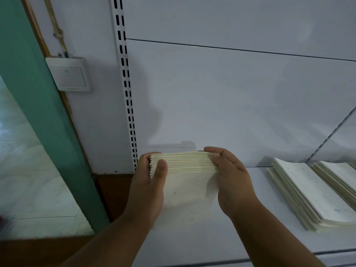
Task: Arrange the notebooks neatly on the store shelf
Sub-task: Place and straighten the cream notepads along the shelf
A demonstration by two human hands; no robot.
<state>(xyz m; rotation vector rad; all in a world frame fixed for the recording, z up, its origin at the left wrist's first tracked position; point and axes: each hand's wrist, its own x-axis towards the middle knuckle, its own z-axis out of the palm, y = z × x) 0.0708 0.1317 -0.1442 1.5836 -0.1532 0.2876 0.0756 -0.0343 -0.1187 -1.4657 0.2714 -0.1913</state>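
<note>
1. White back panel (231, 97) behind, slotted white upright (126, 87) at left.
2. Teal door frame (38, 105) beside a white wall switch (69, 76).
3. Pale marbled floor tiles (28, 185) lower left.
</note>
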